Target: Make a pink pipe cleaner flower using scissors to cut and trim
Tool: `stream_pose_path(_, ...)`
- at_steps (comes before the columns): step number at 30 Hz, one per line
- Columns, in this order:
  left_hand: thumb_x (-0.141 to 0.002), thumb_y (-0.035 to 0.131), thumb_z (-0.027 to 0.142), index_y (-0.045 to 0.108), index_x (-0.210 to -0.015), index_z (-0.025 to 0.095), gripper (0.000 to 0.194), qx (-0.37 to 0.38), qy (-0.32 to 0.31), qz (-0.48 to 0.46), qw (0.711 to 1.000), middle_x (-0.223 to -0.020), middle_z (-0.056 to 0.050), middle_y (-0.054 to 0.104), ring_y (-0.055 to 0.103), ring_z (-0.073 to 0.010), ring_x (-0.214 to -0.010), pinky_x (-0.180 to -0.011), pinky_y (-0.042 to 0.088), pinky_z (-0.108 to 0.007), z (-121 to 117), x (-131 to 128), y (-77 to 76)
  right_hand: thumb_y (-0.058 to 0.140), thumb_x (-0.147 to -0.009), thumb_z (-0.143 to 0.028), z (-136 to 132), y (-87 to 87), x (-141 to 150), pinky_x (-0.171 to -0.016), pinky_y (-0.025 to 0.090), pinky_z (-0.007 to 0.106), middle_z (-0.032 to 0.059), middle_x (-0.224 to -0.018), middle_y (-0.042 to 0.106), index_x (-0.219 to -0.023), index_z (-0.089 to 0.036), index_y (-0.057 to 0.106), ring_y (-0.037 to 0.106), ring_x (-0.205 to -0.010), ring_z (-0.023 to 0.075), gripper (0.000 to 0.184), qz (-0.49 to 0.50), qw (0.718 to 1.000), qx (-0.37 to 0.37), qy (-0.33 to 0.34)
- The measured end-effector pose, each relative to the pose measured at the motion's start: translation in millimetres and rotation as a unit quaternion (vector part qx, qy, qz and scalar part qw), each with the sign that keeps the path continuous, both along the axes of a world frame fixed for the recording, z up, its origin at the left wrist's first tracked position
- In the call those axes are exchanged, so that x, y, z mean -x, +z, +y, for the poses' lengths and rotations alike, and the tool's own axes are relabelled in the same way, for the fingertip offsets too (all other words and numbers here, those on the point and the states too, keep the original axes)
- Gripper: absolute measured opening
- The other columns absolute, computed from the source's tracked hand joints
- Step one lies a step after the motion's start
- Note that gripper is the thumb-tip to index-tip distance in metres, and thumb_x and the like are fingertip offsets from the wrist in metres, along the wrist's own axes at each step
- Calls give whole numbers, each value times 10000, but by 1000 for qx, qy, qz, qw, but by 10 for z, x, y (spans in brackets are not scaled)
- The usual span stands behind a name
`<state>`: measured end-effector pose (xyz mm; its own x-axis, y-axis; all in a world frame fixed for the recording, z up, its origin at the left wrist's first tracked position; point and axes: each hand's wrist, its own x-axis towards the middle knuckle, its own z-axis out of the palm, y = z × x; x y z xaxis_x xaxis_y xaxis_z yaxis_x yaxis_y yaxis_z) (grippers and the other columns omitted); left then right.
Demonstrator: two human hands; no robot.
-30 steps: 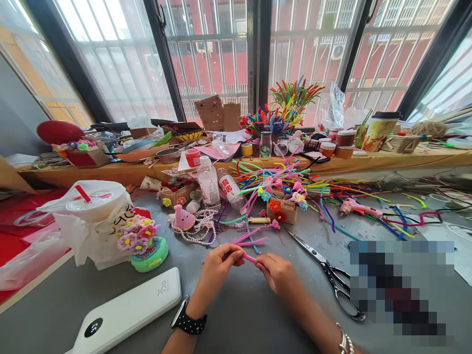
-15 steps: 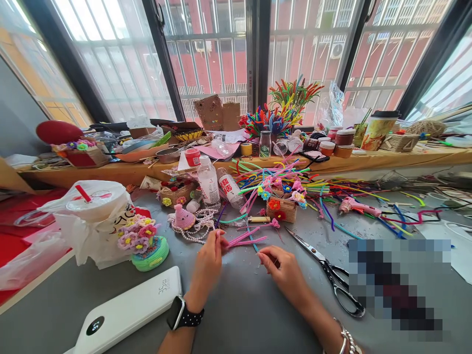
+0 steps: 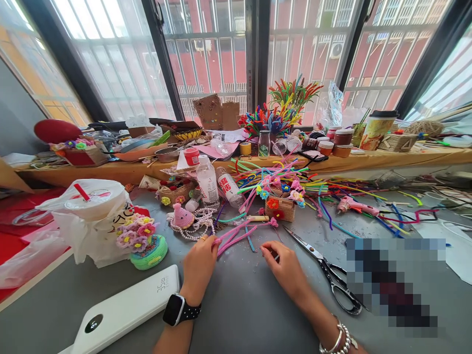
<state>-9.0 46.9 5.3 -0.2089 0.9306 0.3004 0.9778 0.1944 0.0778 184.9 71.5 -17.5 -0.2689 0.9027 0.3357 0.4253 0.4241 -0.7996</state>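
Observation:
My left hand point(image 3: 202, 263), with a black-strapped watch on its wrist, is closed around pink pipe cleaners point(image 3: 236, 239) that stick out to the right from its fingers. My right hand point(image 3: 283, 265) hovers to the right of them, thumb and forefinger drawn together; whatever it holds, if anything, is hidden. Between the hands a blue pipe cleaner point(image 3: 251, 242) lies on the grey table point(image 3: 236, 305). Black-handled scissors point(image 3: 317, 255) rest to the right of my right hand. Behind the pipe cleaners stands a small woven basket point(image 3: 280, 209) with fuzzy flowers.
A white power bank point(image 3: 129, 307) lies at front left, near a potted fuzzy flower point(image 3: 149, 253) and a bagged cup point(image 3: 92, 206). Pearl strings point(image 3: 201, 216) and plastic bottles point(image 3: 207, 182) stand behind my left hand. A pink glue gun point(image 3: 357, 206) lies at right. The windowsill point(image 3: 228, 164) is crowded.
My left hand has shifted slightly left and down, and the pink pipe cleaners now show more of their length. My right hand has stayed nearly in place, turning a little.

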Motion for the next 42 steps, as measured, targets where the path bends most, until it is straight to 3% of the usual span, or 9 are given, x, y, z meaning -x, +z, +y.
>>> stream_pose_path(5,-822,358,263,628,-826,187,280,-31,11,-54,998,-786,-68,606,566,-184,-662,-537,357,-242,-9,18,27,408,-818,-278,29,-31,-13,-585,429,259,47,-711,615,-779,-162,602,551,-637,162,230,4,1000,12,-2)
stream_pose_path(8,-799,392,324,649,-749,186,296,-53,-45,-171,983,-739,-51,598,550,-178,-676,-580,381,-241,3,22,66,422,-810,-318,25,-31,2,-583,433,264,56,-720,619,-764,-158,607,552,-631,163,249,31,999,32,7)
stream_pose_path(13,-763,440,361,664,-646,159,324,83,-232,-457,855,-602,-20,615,534,-150,-605,-565,391,-215,-19,-73,135,473,-764,-425,60,-3,7,-473,406,228,53,-778,611,-979,-147,571,531,-563,132,365,181,971,148,47)
stream_pose_path(15,-750,467,349,675,-634,151,309,140,-258,-506,811,-544,-7,599,492,-121,-536,-518,361,-196,-43,-134,141,499,-746,-427,78,13,-2,-461,391,215,51,-814,597,-1053,-157,534,516,-565,117,410,255,948,172,84)
stream_pose_path(18,-730,501,359,684,-642,138,300,201,-244,-531,786,-453,23,518,356,-75,-431,-421,267,-174,-62,-200,139,530,-736,-403,80,35,-16,-499,397,214,50,-832,597,-1024,-173,560,513,-596,110,370,317,918,198,133)
stream_pose_path(22,-709,523,395,657,-809,134,310,194,-214,-555,780,-485,34,514,287,-58,-401,-380,206,-170,-47,-216,150,551,-723,-413,66,42,-19,-515,400,226,56,-729,612,-831,-136,627,503,-560,106,307,347,904,227,104)
stream_pose_path(29,-680,575,360,649,-717,146,230,86,-204,-554,803,-638,-25,638,500,-112,-537,-472,353,-188,-26,-212,98,545,-726,-432,88,24,-20,-459,362,208,-8,-591,572,-994,-164,503,437,-452,88,382,342,916,196,72)
stream_pose_path(35,-682,575,360,650,-811,174,238,-17,-201,-499,843,-703,-9,642,508,-118,-563,-510,382,-196,-33,-235,3,366,-852,-359,23,11,-4,-567,391,244,30,-668,539,-864,-168,602,488,-612,142,303,97,995,-7,17)
stream_pose_path(42,-715,546,341,614,-990,191,321,-18,-209,-479,852,-678,8,630,448,-88,-474,-448,346,-186,-35,-218,-1,347,-867,-214,-19,-17,41,-551,395,247,33,-647,510,-828,-159,613,488,-620,159,275,-109,985,-126,49)
